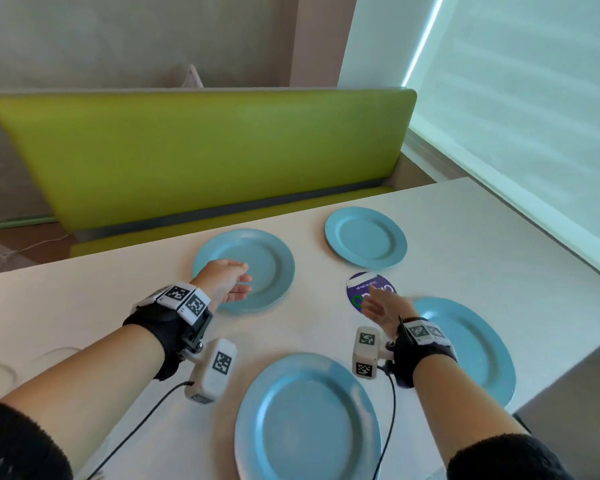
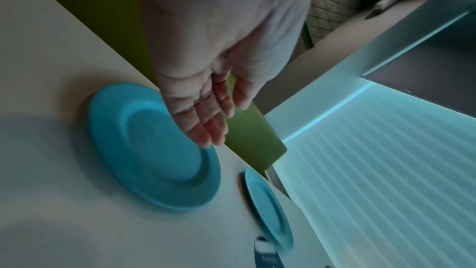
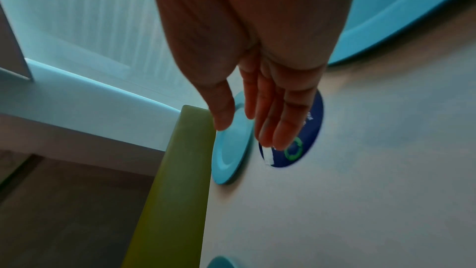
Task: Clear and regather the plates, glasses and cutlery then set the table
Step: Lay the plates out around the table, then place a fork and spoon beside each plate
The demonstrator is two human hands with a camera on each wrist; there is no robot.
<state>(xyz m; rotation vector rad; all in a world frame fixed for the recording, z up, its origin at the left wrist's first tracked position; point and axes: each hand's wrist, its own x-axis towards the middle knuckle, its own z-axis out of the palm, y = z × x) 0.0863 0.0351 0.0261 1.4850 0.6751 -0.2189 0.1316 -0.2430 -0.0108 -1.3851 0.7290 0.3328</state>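
1. My left grip (image 1: 227, 280) hangs over the near rim of the far-left plate (image 1: 257, 258); its fingers (image 2: 206, 127) are straight and loosely spread, holding nothing; I cannot tell whether they touch the rim.
2. My right grip (image 1: 383, 306) is likewise spread and empty; it hovers above the round blue sticker (image 1: 362, 282) on the surface (image 1: 84, 306), with the near-right plate (image 1: 471, 344) just to its right.
3. The small far plate (image 1: 366, 237) lies ahead of the right grip, beyond the sticker; the near plate (image 1: 309, 420) lies behind both grips, between my forearms.
4. All four plates lie apart and flat; no cutlery shows; faint clear shapes at the surface's left edge may be glasses, too dim to say.
5. I judge this the clearing step, plates not yet gathered.
6. Next, I would slide the left fingers under the far-left plate's rim and lift it cleanly; the right could take the small far plate for stacking.
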